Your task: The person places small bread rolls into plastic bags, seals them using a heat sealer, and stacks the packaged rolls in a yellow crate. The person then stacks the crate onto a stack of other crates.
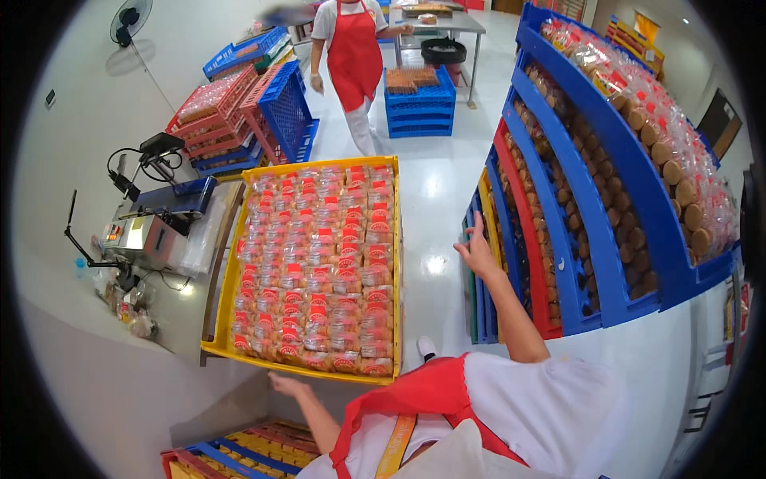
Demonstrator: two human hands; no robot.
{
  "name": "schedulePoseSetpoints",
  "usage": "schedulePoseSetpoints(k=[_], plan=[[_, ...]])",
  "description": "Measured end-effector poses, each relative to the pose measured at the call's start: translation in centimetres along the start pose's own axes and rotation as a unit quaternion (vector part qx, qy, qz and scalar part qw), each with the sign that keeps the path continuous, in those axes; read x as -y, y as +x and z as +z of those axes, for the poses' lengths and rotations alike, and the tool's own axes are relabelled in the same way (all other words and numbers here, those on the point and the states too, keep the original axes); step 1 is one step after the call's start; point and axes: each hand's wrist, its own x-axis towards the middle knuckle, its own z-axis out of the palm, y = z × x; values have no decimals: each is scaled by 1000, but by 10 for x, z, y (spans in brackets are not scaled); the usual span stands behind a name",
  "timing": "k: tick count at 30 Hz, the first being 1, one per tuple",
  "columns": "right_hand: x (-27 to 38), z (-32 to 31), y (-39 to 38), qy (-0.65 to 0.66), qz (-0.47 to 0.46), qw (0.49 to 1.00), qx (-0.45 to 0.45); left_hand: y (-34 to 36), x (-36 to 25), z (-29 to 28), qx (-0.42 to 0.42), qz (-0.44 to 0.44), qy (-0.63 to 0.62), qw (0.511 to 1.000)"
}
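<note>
Yellow tray (396,263), filled with wrapped packs (311,267): just ahead of the left hand (290,387); hold on its near rim cannot be told. Right hand (479,254): empty, fingers spread, near stacked crates (638,180). Floor (431,199): strip between tray and right hand. Lower crates (247,453): below left hand, cut off.

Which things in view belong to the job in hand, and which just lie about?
Belonging, apparently: yellow plastic crate; clear-wrapped packs with red labels inside; left hand near its rim; open right hand near the tall multicoloured stack of plastic crates.

Just around, probably: grey boxy machine; black round bin.
</note>
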Motion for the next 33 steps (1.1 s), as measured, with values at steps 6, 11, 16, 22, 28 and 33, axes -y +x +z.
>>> schedulePoseSetpoints(k=[6,11,16,22,28,33], plan=[[98,-119,-41,120,-15,897,-426,141,-37,-19,-69,109,146,981],[214,-190,-135,-218,-169,798,-536,161,-92,53,115,195,34,973],[245,-288,-206,-348,-207,616,-676,27,-170,170,262,188,-62,945],[235,-431,-236,-406,-178,591,-674,-213,-238,253,613,147,-182,754],[183,-526,-262,-480,-118,551,-673,-477,-293,211,820,200,-247,476],[140,-571,-241,-473,-176,660,-557,-650,-286,199,796,322,-329,394]])
